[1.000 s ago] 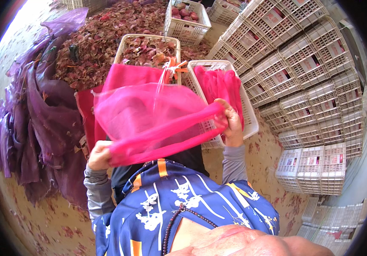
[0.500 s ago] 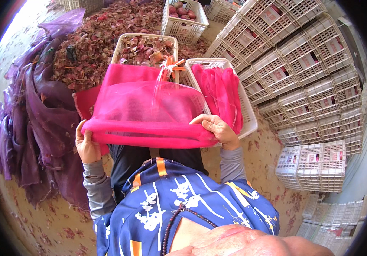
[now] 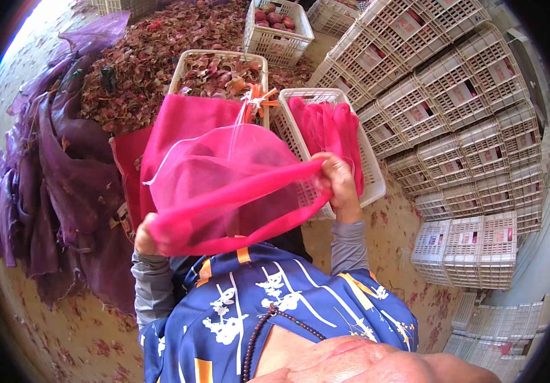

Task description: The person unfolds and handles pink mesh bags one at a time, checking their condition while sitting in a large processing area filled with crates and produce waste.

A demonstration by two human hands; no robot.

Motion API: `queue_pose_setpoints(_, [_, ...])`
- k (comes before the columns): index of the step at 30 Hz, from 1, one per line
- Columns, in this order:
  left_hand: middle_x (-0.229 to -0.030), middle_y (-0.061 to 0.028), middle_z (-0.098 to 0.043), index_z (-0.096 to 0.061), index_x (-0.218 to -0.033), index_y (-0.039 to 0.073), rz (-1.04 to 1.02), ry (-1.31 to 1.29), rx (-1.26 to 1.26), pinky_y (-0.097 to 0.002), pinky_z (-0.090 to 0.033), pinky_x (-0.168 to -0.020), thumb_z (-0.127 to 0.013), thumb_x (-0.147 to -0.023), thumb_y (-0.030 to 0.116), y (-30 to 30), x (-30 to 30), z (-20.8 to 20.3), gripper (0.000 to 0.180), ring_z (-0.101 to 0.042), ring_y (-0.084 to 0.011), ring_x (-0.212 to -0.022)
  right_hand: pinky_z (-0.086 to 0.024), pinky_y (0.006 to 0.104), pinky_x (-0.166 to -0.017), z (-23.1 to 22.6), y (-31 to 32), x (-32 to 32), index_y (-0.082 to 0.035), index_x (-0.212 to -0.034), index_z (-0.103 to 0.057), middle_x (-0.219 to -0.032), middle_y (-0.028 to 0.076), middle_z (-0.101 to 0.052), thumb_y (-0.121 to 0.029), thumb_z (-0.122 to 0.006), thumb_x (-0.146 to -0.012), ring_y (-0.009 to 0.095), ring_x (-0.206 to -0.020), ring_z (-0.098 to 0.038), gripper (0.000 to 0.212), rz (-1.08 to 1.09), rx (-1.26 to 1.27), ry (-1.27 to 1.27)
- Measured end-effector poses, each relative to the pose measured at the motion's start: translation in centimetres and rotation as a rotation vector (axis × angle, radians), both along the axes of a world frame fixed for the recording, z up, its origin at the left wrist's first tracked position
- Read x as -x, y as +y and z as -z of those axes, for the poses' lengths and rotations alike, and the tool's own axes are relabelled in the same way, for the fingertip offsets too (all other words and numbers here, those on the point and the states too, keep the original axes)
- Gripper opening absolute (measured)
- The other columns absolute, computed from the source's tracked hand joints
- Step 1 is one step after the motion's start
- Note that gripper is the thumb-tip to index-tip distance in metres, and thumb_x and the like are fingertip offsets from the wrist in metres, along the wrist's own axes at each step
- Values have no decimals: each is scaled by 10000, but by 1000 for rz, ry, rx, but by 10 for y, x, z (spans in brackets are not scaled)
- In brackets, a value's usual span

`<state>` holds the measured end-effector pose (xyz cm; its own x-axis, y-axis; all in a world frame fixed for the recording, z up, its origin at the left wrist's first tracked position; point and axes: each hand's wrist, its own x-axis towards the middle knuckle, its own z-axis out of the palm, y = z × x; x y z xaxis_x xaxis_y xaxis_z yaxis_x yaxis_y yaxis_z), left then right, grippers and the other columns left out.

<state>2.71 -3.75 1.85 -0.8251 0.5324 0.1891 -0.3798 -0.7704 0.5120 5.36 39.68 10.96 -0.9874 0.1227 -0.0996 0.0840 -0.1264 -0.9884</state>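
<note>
Between left hand (image 3: 147, 235) and right hand (image 3: 340, 182), pink mesh bag (image 3: 233, 185)

The left hand (image 3: 146, 236) is blurred, its fingertips lost in the hem of the pink mesh bag (image 3: 236, 198). At the right hand (image 3: 341, 182), some fingers smear into the cloth. Pink cloth (image 3: 189, 118) covers the near edge of the crate of dry skins (image 3: 221, 53), and the near left corner of the crate of folded bags (image 3: 374, 182) is partly hidden behind the mesh. The dark trousers (image 3: 291, 240) are mostly covered. Labels on the stacked crates (image 3: 460, 96) are too small to read; the upper frame edge crops that stack, the lower one the blue shirt (image 3: 236, 306).
</note>
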Motion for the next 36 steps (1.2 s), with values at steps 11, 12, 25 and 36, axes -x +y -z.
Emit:
queue_pose_setpoints(11, [-1036,-71,-660,-581,-1143,48,-523,-114,347,-314,-539,-821,-570,-949,113,-10,38,-4,204,-649,-173,-922,-417,187,-635,-16,-4,-10,-50,-947,-639,-756,-52,-571,-76,-669,-860,34,-688,-527,96,-207,-106,-56])
queue_pose_setpoints(12, [-1029,-69,-662,-582,-1145,44,-542,-153,343,-317,-542,-816,-562,-954,117,-8,36,-2,205,-650,-168,-918,-454,232,-678,-13,-6,-9,-31,-941,-649,-803,-11,-596,-27,-638,-861,88,-738,-573,81,-141,-211,-27])
queue_pose_setpoints(25, [-1203,-95,-610,-599,-1170,19,-63,-174,-172,-463,-400,-1023,-539,-952,347,-7,6,-12,399,-564,-259,-1128,-517,227,-638,-17,10,-2,-22,-1118,-606,-950,80,-661,-216,-613,-917,109,-737,-626,279,-112,457,-48])
queue_pose_setpoints(36, [-1086,-107,-654,-568,-1154,22,-381,-364,172,-407,-538,-850,-477,-991,331,0,27,-23,361,-644,-250,-978,-472,274,-845,-21,-14,-6,-57,-1119,-575,-984,40,-604,-47,-672,-836,120,-950,-582,299,-205,-629,85])
